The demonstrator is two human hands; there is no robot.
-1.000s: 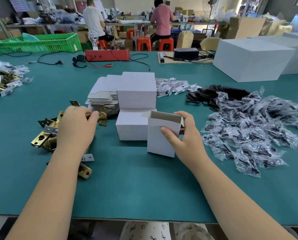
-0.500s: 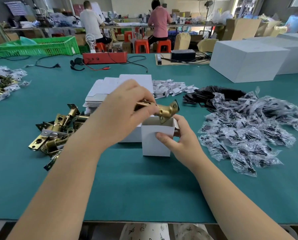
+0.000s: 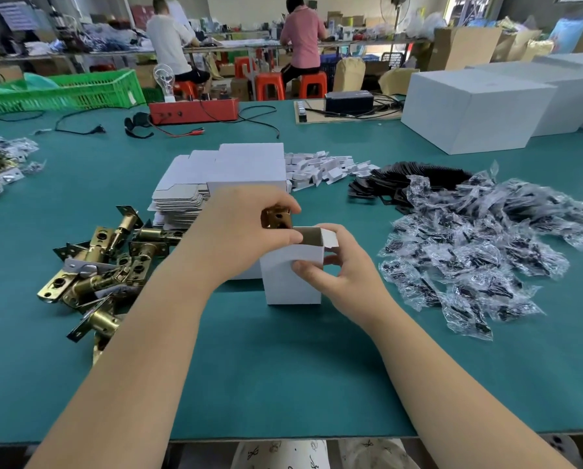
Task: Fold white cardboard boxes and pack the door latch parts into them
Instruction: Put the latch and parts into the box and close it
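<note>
A small white cardboard box point(image 3: 291, 279) stands upright with its top open in the middle of the green table. My right hand point(image 3: 337, 269) grips its right side. My left hand point(image 3: 246, 228) holds a brass door latch point(image 3: 276, 216) upright at the box's open mouth, its lower end hidden behind the box wall and my fingers. A pile of brass latches point(image 3: 100, 265) lies to the left. Flat white box blanks point(image 3: 185, 191) and folded white boxes point(image 3: 249, 167) sit behind my hands.
Clear plastic bags of black screws point(image 3: 479, 248) spread at the right, black plates point(image 3: 412, 179) and small white card pieces point(image 3: 320, 167) behind them. Large white cartons point(image 3: 472, 110) stand far right; a red device point(image 3: 191, 111) and green crate point(image 3: 66, 91) at the back. Two people sit beyond.
My left hand left the latch pile with one brass latch, carried it rightward over the box, and turned it upright at the box opening. My right hand kept holding the box.
</note>
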